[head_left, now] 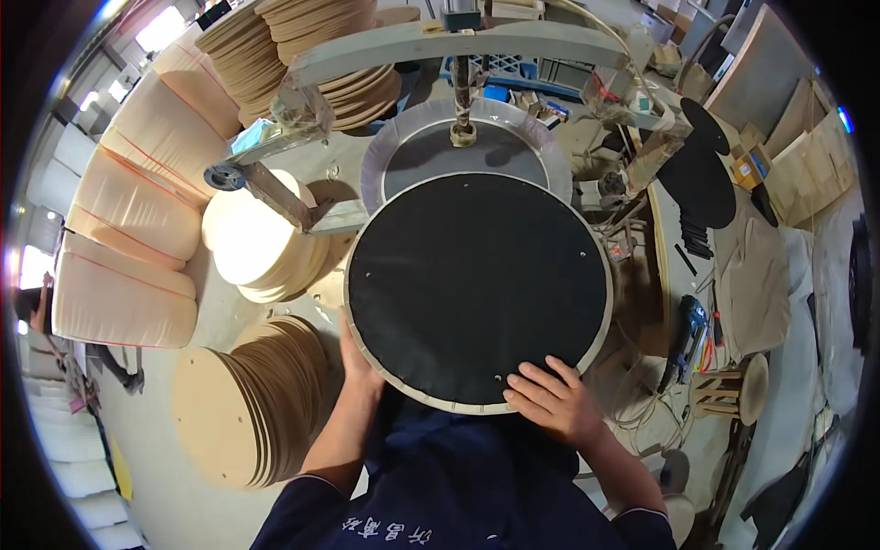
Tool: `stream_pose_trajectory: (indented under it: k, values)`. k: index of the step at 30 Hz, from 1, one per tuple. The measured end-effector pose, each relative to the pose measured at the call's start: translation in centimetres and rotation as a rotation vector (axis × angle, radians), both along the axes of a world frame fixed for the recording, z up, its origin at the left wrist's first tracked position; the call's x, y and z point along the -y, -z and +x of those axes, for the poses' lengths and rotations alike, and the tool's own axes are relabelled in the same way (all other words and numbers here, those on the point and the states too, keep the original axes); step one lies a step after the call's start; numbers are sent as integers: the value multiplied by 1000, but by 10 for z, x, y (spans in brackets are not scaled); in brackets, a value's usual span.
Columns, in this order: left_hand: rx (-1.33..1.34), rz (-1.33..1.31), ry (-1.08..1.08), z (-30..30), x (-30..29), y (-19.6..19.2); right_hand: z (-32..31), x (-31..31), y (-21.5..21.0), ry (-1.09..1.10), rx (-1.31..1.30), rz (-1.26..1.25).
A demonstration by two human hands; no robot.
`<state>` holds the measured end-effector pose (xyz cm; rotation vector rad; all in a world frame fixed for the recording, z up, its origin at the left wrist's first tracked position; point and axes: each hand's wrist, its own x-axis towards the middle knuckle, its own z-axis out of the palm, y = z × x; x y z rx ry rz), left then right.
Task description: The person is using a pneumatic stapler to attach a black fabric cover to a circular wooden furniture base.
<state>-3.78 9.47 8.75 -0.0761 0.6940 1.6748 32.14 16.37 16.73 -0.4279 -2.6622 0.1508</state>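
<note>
A large round panel (481,293) lies in front of me, covered in black fabric with several small light holes and a pale rim around it. My left hand (360,362) grips its lower left edge, most of the fingers hidden beneath. At the lower right, my right hand (555,399) holds the edge with its fingers laid over the black face. Just beyond the panel is a round grey plate (412,163) ringed by clear plastic film. A vertical rod (463,96) of the machine comes down onto that plate.
A metal frame (385,57) arches over the plate. At left stand stacked round wooden boards (215,412), pale discs (257,234) and wrapped foam rolls (128,289). On the right are a blue power tool (692,330), black fabric discs (698,179), a wooden stool (753,390) and loose cables (642,412).
</note>
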Motion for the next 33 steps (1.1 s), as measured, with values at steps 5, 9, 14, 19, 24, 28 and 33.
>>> stream_pose_trajectory:
  k: [5,9,14,19,24,28,33]
  values:
    - [-171,-256,-6,-14,-1,9,22,-28,13,282,-44,-233]
    - [-311,-352,-76,-14,-3,-2,13,-70,49,861,-470,-311]
    - [-585,-416,-180,-7,-20,-5,34,-115,107,1010,-633,-1157]
    - [-628,-367,-181,-26,-28,-11,3,-121,94,1016,-759,-1109]
    - [-696,-347,-185,-50,-80,-7,-9,-176,111,865,-811,-1049]
    - [-795,-358,-184,-76,-137,6,-17,-240,145,765,-785,-909]
    - [-1028,-474,-199,-114,-192,35,-68,-299,117,945,-735,-909]
